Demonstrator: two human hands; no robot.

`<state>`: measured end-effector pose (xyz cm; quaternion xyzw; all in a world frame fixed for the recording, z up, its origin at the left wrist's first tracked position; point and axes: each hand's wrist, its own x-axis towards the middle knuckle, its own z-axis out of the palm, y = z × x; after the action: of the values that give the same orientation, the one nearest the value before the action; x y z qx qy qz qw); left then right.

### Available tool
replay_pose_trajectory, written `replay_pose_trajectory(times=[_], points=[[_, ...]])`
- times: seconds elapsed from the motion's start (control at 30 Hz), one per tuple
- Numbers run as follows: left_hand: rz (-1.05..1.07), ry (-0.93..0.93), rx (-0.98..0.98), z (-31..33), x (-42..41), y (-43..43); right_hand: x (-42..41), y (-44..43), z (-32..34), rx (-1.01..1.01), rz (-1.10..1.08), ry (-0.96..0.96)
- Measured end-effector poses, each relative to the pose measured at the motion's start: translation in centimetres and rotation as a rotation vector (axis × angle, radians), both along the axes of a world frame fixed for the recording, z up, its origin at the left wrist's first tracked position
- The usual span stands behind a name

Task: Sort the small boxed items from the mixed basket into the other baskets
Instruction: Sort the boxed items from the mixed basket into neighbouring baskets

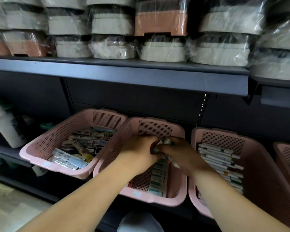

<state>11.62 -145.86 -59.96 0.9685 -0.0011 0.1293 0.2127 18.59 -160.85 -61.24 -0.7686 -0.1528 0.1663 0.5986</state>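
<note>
Three pink perforated baskets stand side by side on a low shelf. The left basket [45,144] holds a jumble of small boxes and tubes [84,148]. In the middle basket [157,126] small boxes [159,178] lie in a row along the bottom. The right basket [224,139] has white boxes [221,159] stacked in a neat row. Both hands are inside the middle basket, fingers meeting. My left hand [139,151] and my right hand [179,151] together grip a bunch of small boxes [166,142], mostly hidden by the fingers.
A dark shelf edge [124,76] overhangs the baskets, loaded with plastic-wrapped beige and pink containers [161,22]. A white bottle [7,126] stands left of the baskets. A fourth pink basket [288,158] shows at the far right. Pale floor [10,208] lies lower left.
</note>
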Motion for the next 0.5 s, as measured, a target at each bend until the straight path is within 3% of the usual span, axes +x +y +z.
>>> replay_pose_trajectory(times=[0.17,0.5], points=[[-0.048,0.034,0.115,-0.9,1.9,0.6,1.5,-2.4,0.8,-0.085,-0.087,-0.116],[-0.212,0.195,0.258,-2.5,5.1,0.6,3.1,-4.6,-0.2,-0.172,-0.186,-0.085]])
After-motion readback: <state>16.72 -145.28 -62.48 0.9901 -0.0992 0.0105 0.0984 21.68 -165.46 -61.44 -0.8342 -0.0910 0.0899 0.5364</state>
